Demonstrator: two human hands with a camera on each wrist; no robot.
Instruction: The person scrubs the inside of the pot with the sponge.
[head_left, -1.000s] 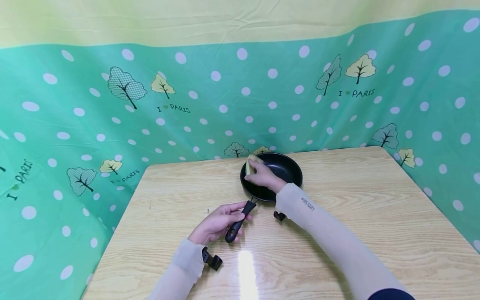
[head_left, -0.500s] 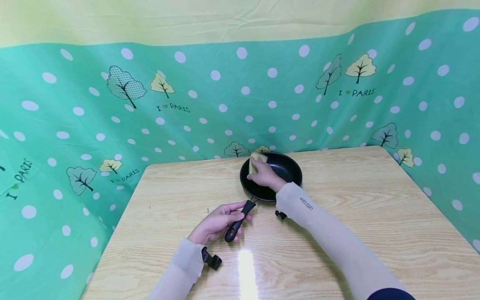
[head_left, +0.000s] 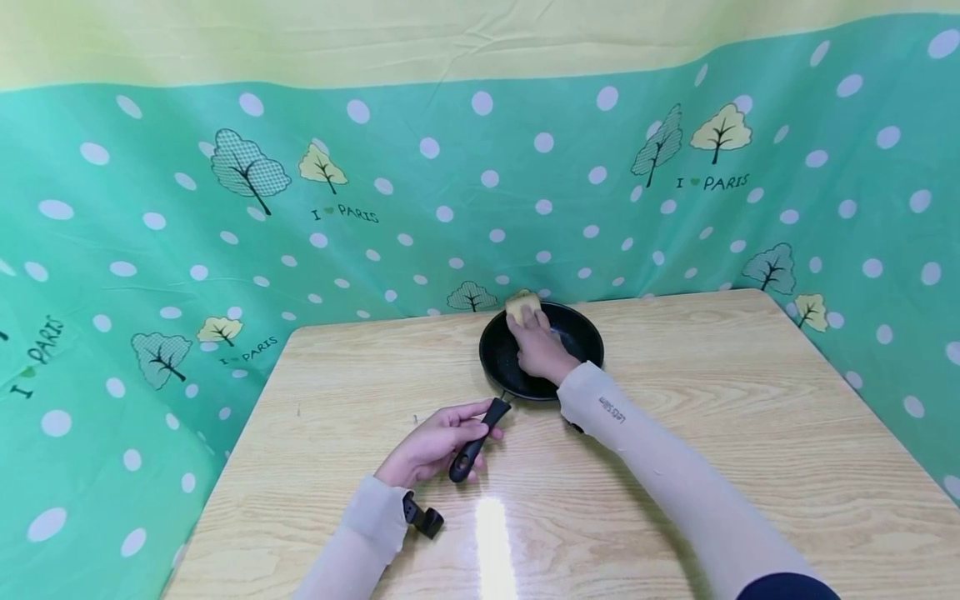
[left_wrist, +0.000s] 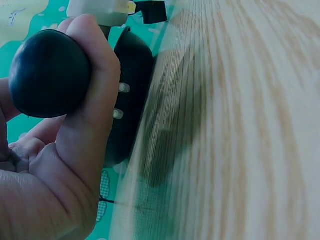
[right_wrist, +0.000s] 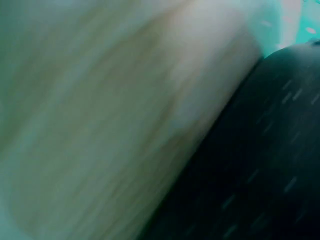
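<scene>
A black frying pan (head_left: pixel 579 332) sits near the table's far edge in the head view, its handle (head_left: pixel 476 446) angled toward me. My left hand (head_left: pixel 433 443) holds that handle between thumb and fingers. The left wrist view shows the handle's rounded end (left_wrist: pixel 49 74) close up, with the pan's side (left_wrist: pixel 134 95) and two rivets beyond it. My right hand (head_left: pixel 544 350) reaches over the pan and grips a pale yellow sponge (head_left: pixel 523 306) at the pan's far left rim. In the blurred right wrist view, the dark speckled pan (right_wrist: pixel 270 165) fills the right side; the sponge cannot be made out.
The wooden table (head_left: pixel 720 392) spreads out around the pan. Behind it hangs a green dotted curtain (head_left: pixel 405 175), close to the table's far edge. A small black device (head_left: pixel 426 518) is strapped at the left wrist.
My right hand has slid the sponge from the pan's left side forward and rightward along the rim, its fingers now lying further over the sponge. The left hand and the pan stay about the same.
</scene>
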